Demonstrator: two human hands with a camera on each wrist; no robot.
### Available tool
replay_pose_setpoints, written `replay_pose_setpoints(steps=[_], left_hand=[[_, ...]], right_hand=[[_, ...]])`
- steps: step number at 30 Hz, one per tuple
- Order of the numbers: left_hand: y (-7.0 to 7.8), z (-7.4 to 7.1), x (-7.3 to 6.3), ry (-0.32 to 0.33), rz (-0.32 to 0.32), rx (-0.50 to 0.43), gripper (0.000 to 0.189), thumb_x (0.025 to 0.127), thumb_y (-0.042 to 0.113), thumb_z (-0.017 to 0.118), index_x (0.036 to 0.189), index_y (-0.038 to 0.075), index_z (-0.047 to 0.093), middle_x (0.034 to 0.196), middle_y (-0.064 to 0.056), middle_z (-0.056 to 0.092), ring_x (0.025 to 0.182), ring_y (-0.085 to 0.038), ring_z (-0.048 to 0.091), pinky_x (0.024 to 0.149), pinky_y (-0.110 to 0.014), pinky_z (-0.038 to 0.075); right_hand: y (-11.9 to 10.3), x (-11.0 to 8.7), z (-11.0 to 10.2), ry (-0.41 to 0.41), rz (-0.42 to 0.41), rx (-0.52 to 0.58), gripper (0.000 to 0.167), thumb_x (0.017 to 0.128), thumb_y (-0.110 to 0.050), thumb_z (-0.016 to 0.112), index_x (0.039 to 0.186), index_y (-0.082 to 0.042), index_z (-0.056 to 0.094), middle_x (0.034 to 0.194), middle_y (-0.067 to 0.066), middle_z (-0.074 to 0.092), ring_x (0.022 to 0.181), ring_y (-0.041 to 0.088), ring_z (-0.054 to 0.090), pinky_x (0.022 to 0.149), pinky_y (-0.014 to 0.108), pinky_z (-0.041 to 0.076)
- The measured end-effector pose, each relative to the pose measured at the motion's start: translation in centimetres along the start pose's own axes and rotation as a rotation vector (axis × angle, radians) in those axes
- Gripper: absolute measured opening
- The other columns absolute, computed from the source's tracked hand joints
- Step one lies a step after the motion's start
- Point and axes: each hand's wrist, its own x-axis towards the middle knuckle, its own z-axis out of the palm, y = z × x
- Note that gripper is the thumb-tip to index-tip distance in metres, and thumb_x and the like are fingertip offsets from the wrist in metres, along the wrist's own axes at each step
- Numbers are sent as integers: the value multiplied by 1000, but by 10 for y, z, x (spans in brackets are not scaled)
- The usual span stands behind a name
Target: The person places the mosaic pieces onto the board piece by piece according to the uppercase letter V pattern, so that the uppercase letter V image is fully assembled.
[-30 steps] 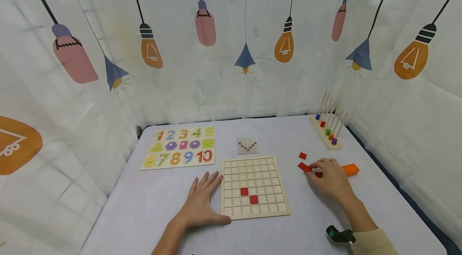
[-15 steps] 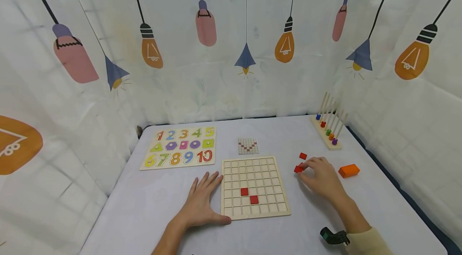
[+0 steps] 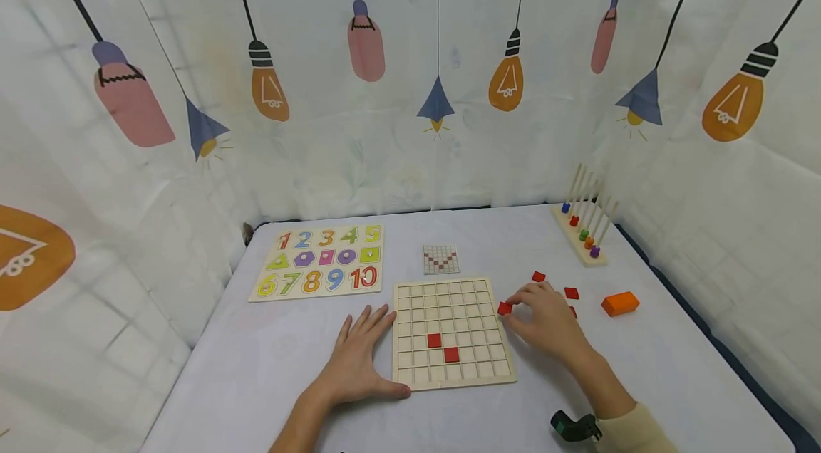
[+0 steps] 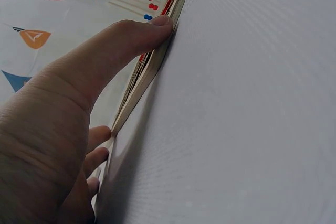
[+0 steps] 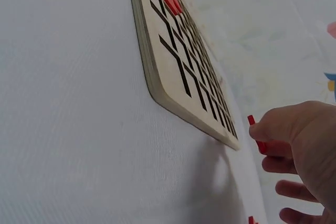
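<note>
A wooden grid board [image 3: 410,328] lies flat on the table, with two red square tiles [image 3: 434,340] set in its cells, diagonal to each other. My left hand [image 3: 359,360] is spread, its thumb on the board's near left corner and its fingertips at the left edge. My right hand [image 3: 545,314] pinches another red tile [image 3: 504,308] between thumb and fingers, just off the board's right edge; the right wrist view shows this tile [image 5: 257,135] edge-on. Around that hand lie more red tiles [image 3: 571,293], one partly hidden behind it.
A small pattern card [image 3: 440,260] lies behind the board. To the left is a number and shape puzzle [image 3: 318,263]. An orange block [image 3: 620,304] sits at the right, and a pegged bead stand [image 3: 580,236] stands at the back right corner of the white table [image 3: 256,367].
My right hand has moved left from the loose red tiles toward the board, carrying one tile and uncovering the orange block and other tiles. The left hand stays still.
</note>
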Motion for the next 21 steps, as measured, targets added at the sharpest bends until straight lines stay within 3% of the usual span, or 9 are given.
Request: replay_pose_setpoints(steps=[6,21], left_hand=[[0,-2,0,-34,-22,0,144,54,90,90,173,26,42,183,2,34,175,-35,20,140,-70,6],[-1,-1,1,-43,-27,-6,145,53,93,88,174,27,41,184,3,33,175,-34,18,140,-68,5]], right_hand=[[-16,0,5,-11,-16,2,24,90,-31,92,111,-21,86,115,-2,79,122,24,62,101,53,60],[-47,12,26,-24,-117,0,22,91,-35,91,110,-25,87,114,-7,80,119,19,65,101,46,61]])
